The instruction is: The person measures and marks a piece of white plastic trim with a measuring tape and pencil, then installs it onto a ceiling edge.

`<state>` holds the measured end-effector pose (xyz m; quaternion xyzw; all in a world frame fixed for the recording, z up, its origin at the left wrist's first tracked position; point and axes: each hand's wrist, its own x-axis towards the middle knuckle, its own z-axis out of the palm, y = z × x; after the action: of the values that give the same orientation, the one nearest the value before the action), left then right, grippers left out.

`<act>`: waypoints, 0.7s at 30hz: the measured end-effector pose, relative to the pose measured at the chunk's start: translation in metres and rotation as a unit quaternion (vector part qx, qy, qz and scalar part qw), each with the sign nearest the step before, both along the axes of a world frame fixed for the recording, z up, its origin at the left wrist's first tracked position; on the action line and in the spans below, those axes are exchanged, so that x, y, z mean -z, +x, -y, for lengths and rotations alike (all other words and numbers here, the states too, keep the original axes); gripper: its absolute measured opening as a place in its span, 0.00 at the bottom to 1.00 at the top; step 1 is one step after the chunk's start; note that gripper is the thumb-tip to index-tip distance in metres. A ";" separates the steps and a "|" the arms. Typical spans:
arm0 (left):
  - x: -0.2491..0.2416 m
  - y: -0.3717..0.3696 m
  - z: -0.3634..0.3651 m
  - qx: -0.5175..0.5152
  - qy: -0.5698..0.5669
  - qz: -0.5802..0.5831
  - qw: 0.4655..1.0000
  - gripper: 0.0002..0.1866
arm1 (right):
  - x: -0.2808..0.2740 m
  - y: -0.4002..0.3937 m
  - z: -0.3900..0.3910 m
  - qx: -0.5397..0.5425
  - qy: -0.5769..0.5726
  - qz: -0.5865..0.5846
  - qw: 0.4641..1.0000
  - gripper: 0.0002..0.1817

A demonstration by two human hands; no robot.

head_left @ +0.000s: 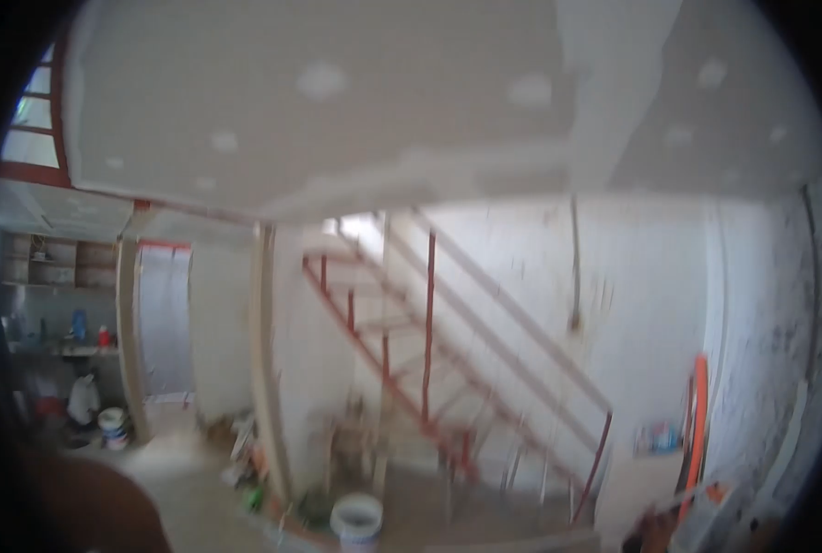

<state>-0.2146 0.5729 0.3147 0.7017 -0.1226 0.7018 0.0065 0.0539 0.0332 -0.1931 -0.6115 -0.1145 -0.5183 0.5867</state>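
Note:
At the lower left edge, a dark, rounded, blurred shape (106,507) close to the camera looks like part of my left arm or hand; no fingers can be made out. Low on the right, a small brown shape that may be my right hand (652,532) shows at the bottom edge, smeared by motion. Beside it is a pale, blurred thing (706,516) that I cannot identify. Whether either hand holds anything is not visible. Overhead spreads a grey board ceiling (411,101) with white filler patches and seams.
A red metal staircase (426,323) rises leftward along the white wall. A white bucket (355,521) stands near its foot, another bucket (113,429) farther left. An orange pipe (699,415) leans at right. Posts (266,369) frame the doorway area; debris (245,452) lies beside one.

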 end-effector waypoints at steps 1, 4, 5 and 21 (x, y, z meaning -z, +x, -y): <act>0.019 -0.004 -0.003 0.003 -0.008 -0.009 1.000 0.16 | -0.036 0.021 -0.015 0.049 -0.028 0.056 0.997 0.28; 0.015 0.062 -0.020 0.009 -0.017 -0.070 0.997 0.17 | 0.032 0.020 0.019 0.231 -0.028 -0.443 0.866 0.35; 0.046 0.088 -0.022 0.026 -0.032 -0.110 0.993 0.17 | 0.093 -0.062 0.060 0.210 -0.101 -0.438 0.868 0.29; 0.028 0.080 -0.012 0.020 0.012 -0.040 0.999 0.19 | 0.045 0.003 -0.019 -0.112 0.158 -0.175 0.965 0.13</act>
<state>-0.1349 0.5848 0.2871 0.7265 -0.1443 0.6717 0.0172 0.0566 0.0517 -0.2385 -0.5756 0.0047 -0.3457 0.7411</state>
